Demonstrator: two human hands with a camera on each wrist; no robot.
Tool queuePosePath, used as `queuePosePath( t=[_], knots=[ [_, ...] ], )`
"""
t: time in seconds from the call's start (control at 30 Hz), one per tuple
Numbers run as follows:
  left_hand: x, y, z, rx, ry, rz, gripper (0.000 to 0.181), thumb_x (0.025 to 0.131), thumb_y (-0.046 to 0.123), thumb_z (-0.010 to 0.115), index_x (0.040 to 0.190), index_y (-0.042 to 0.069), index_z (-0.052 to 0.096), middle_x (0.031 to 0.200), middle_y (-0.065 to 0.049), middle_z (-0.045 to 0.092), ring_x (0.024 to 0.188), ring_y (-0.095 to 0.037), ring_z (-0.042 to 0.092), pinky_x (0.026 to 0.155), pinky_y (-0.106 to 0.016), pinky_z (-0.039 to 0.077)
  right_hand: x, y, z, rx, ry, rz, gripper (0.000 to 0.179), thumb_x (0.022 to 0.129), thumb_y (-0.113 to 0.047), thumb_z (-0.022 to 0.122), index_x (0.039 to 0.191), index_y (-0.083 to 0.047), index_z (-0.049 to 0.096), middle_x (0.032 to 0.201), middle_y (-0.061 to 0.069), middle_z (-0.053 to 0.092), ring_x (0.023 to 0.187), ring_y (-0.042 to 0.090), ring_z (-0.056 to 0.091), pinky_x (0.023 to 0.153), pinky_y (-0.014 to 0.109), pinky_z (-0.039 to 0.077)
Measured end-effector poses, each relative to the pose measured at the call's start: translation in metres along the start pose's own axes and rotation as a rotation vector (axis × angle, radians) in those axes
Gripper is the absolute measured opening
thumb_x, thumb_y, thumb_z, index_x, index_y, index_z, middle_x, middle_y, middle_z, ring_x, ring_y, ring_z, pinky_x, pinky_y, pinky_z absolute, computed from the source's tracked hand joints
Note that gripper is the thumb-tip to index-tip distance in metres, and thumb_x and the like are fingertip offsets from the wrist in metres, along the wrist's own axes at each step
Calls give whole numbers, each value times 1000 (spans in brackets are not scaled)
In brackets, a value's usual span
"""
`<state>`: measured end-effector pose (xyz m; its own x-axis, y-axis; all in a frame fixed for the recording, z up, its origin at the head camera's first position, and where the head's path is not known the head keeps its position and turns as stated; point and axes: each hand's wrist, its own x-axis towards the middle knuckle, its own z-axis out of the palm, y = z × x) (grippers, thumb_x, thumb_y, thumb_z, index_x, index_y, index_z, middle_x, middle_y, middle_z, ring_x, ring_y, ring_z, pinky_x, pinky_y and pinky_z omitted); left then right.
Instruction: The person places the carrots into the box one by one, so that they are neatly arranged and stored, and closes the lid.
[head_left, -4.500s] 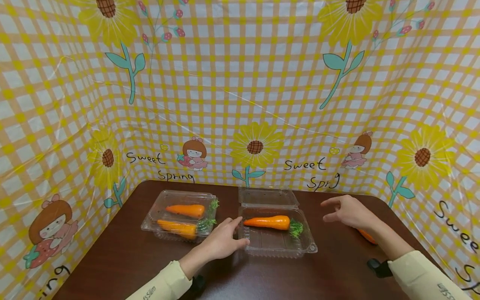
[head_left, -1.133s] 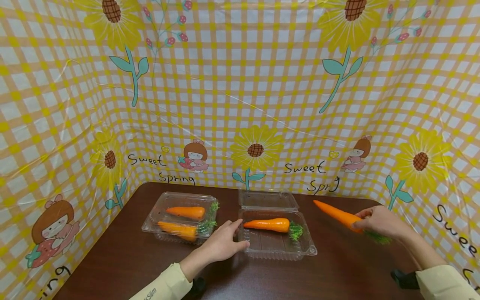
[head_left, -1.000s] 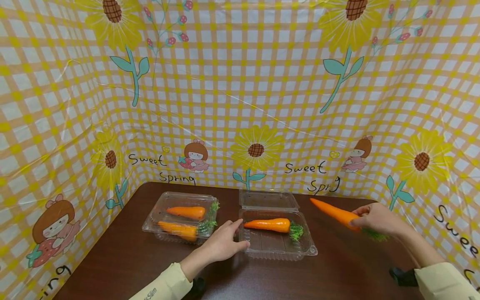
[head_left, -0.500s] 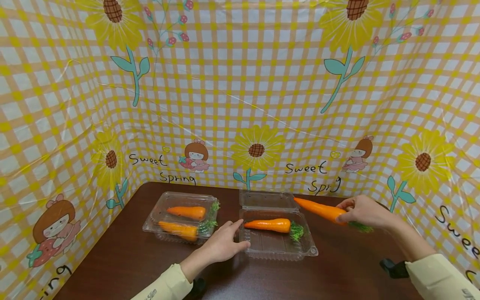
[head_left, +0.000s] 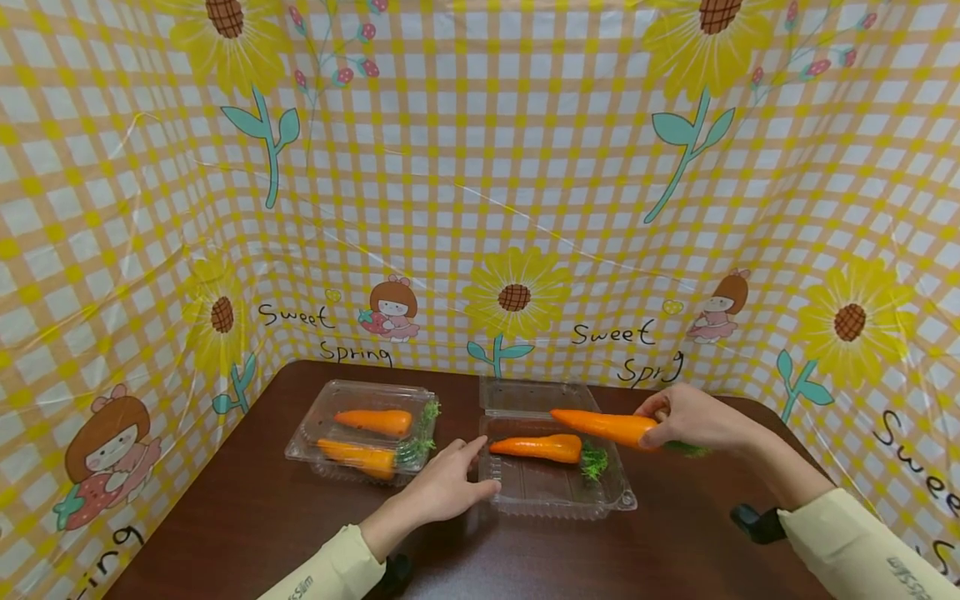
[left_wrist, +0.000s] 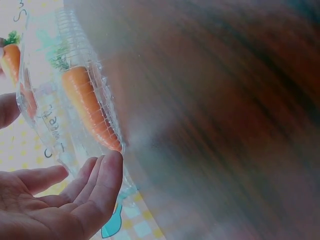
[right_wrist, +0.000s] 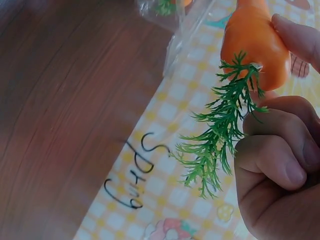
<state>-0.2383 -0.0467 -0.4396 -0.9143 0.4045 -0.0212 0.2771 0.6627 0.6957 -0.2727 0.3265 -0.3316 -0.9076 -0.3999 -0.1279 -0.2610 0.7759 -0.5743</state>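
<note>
My right hand [head_left: 705, 421] pinches a carrot [head_left: 600, 426] near its leafy end. The carrot's tip points left above the back right part of an open clear plastic container [head_left: 551, 502]. Inside that container lies another carrot [head_left: 536, 449], green top to the right. At the container's left edge rests my left hand [head_left: 442, 483], fingers extended and thumb apart. In the left wrist view its fingertips [left_wrist: 111, 167] are by the container wall. The right wrist view shows thumb and fingers at the thick end of the held carrot [right_wrist: 255, 45], with green fronds [right_wrist: 220, 125] hanging below.
A second clear container [head_left: 296, 454], lid closed, stands on the left with two carrots [head_left: 375, 422] inside. The open container's lid [head_left: 536, 396] lies back toward the patterned cloth [head_left: 510, 208] that encloses the brown table [head_left: 555, 558] on three sides.
My right hand took hold of the carrot at the right of the table. It has carried it left, to above the open container. My left hand has stayed at the container's edge.
</note>
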Motion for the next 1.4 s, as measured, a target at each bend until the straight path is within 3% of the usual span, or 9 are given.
queuePosePath(
  t=[0.33, 0.5, 0.6, 0.7, 0.8, 0.87, 1.0, 1.17, 1.4],
  knots=[
    [0, 3, -2, 11, 8, 2, 78, 93, 43, 70, 156, 10, 38, 120, -8, 58, 103, -21, 59, 76, -38, 47, 18, -19, 18, 43, -95, -31, 45, 78, -17, 82, 116, 4, 70, 83, 5, 71, 68, 19, 55, 60, 29, 46],
    [-1, 4, -3, 9, 1, -3, 77, 94, 42, 70, 156, 10, 38, 120, -8, 57, 99, -18, 57, 73, -37, 45, 27, -25, 27, 20, -121, -51, 49, 77, -17, 83, 119, 5, 70, 58, -3, 51, 51, 11, 33, 52, 26, 33],
    [-1, 5, -3, 9, 0, -6, 77, 94, 42, 70, 156, 10, 38, 119, -8, 57, 96, -17, 56, 72, -36, 44, 33, -29, 32, 0, -139, -66, 49, 77, -17, 82, 119, 4, 70, 59, -4, 47, 52, 11, 27, 53, 28, 30],
    [-1, 5, -3, 9, 2, -6, 78, 94, 42, 70, 156, 10, 37, 119, -8, 57, 95, -17, 56, 71, -37, 44, 38, -33, 37, -4, -154, -76, 49, 76, -15, 83, 119, 5, 70, 64, -3, 56, 54, 12, 26, 55, 30, 30],
    [-1, 5, -4, 10, 4, -5, 79, 93, 42, 71, 157, 10, 37, 119, -8, 57, 96, -17, 56, 72, -36, 44, 42, -37, 42, -4, -167, -86, 49, 76, -14, 82, 119, 6, 70, 57, -4, 44, 51, 12, 20, 53, 29, 26],
    [-1, 5, -3, 9, 2, -7, 79, 93, 42, 71, 157, 10, 37, 119, -8, 57, 96, -17, 56, 71, -37, 43, 46, -38, 47, -12, -170, -85, 48, 75, -13, 83, 118, 6, 70, 59, -4, 49, 52, 12, 26, 53, 29, 28],
    [0, 4, -3, 8, -3, -10, 80, 93, 44, 71, 157, 11, 37, 118, -7, 57, 94, -17, 56, 70, -37, 43, 52, -39, 57, -42, -165, -72, 45, 74, -11, 84, 114, 5, 72, 89, 2, 71, 65, 15, 47, 61, 30, 39],
    [0, 2, -1, 9, -8, -8, 80, 93, 47, 70, 157, 11, 37, 114, -5, 57, 90, -17, 54, 69, -36, 42, 56, -37, 72, -82, -169, -54, 43, 72, -9, 85, 112, 3, 72, 107, 13, 72, 67, 16, 50, 60, 31, 42],
    [0, 3, -1, 0, -15, -13, 78, 94, 45, 69, 157, 12, 38, 109, -3, 55, 83, -17, 51, 64, -35, 39, 58, -38, 88, -203, -152, -37, 40, 71, -4, 84, 110, 0, 76, 77, 2, 66, 55, 13, 36, 55, 29, 35]
  ],
)
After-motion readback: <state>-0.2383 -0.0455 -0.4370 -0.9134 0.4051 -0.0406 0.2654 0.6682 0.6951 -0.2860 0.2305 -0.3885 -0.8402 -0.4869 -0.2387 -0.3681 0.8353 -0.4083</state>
